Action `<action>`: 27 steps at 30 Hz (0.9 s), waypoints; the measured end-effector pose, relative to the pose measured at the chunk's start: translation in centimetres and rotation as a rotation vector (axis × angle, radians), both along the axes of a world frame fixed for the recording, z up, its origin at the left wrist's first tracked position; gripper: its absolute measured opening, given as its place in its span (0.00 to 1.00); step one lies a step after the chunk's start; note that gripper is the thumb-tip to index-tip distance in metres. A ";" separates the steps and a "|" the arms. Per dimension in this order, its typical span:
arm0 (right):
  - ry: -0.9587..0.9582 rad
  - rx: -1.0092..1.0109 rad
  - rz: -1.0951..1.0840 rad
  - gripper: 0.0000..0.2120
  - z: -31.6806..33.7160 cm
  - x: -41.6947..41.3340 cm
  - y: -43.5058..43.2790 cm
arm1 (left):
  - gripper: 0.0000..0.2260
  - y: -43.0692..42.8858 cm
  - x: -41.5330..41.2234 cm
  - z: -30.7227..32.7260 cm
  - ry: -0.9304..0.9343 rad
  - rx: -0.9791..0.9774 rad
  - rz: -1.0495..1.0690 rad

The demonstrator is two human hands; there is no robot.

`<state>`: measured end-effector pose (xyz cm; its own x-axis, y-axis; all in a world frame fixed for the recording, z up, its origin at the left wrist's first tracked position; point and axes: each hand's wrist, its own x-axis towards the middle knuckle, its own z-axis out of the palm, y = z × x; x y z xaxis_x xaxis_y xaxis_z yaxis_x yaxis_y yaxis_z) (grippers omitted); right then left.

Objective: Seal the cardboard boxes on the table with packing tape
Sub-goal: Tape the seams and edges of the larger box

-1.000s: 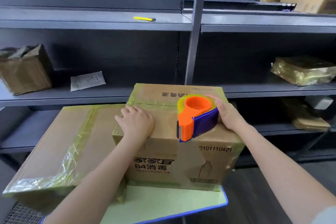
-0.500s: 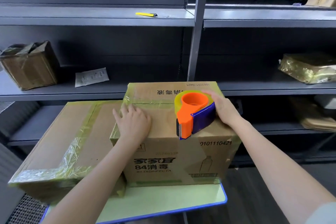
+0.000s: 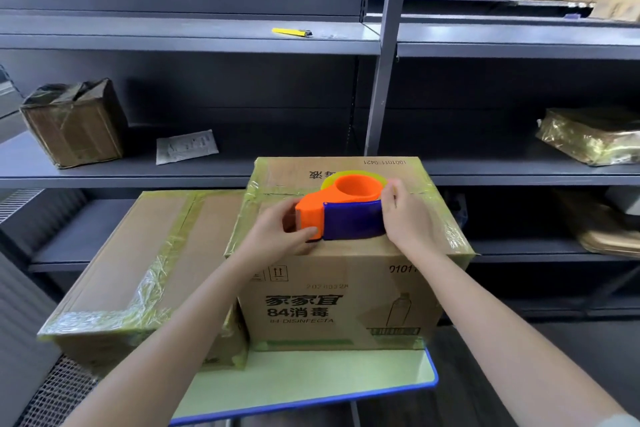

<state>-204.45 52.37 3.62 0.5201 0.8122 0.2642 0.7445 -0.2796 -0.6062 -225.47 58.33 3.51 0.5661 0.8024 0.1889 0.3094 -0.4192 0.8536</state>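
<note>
Atop the printed brown cardboard box (image 3: 341, 291), left hand (image 3: 277, 236) and right hand (image 3: 405, 218) both grasp the orange-and-blue plastic tape dispenser (image 3: 341, 211).

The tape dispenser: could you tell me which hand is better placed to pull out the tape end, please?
Probably the left hand: its fingers grip the dispenser's orange mouth; the right hand holds the purple body.

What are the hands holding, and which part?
The tape dispenser. The left hand pinches its orange front end; the right hand grips its blue rear end.
</note>
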 end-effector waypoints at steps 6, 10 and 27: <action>-0.361 0.240 0.059 0.17 -0.2 -1.7 0.6 | 0.20 1.6 -1.5 1.0 0.051 -0.139 -0.038; -0.501 0.253 0.244 0.24 0.1 -3.4 0.6 | 0.14 2.1 -1.9 1.2 0.055 -0.102 -0.045; -0.738 0.443 0.179 0.33 -0.7 -3.3 2.8 | 0.07 2.8 -1.0 -0.4 -0.078 0.026 0.206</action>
<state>-207.72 55.14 2.92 -0.0329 0.6079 0.7933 0.9994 0.0255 0.0219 -226.47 61.12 3.13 0.3733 0.8938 0.2483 0.3241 -0.3765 0.8679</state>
